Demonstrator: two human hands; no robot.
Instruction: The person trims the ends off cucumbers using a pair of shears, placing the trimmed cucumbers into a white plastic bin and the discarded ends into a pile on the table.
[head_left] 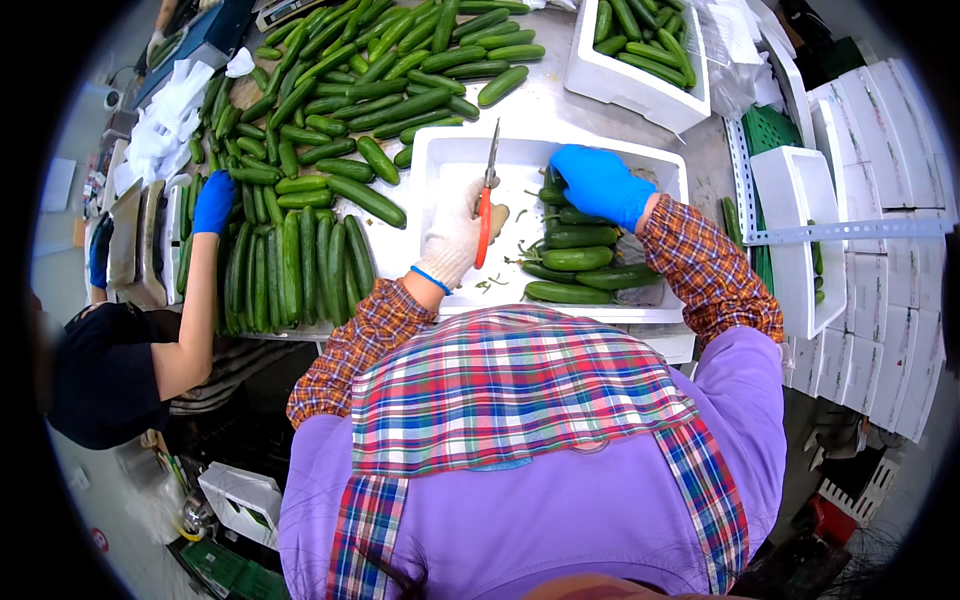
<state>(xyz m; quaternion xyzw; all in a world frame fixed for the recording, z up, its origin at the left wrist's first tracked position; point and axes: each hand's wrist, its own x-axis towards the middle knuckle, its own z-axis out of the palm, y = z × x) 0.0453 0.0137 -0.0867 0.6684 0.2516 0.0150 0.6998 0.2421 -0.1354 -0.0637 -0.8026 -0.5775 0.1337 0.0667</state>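
Cucumbers (pixel 577 259) lay stacked crosswise in the right half of a white foam box (pixel 447 160), at the centre of the frame. Small green scraps (pixel 490 285) were scattered on the box floor to their left.

The step in hand appeared to be trimming and laying the cucumbers in that box, judging by the scraps and the stack. The next move seemed to call for a clear grip on one cucumber, with the blades kept well away from the fingertips.

The right hand (pixel 602 186), in a blue glove, reached over the upper end of the stack. Its fingers curled down narrowly at the cucumber ends; whether they gripped one or merely touched it, I could not tell. The left hand (pixel 450 240), in a pale knitted glove, was closed around red-handled scissors (pixel 484 228), whose blades pointed toward the top of the frame; how far these were parted could not be made out.

Beyond the box, a loose heap of cucumbers (pixel 405 100) filled the upper left of the worktable (pixel 545 85). At the left, a co-worker's blue-gloved hand (pixel 213 203) was at a neat row of cucumbers (pixel 291 265). Another foam box (pixel 640 97) with cucumbers stood at the upper right.
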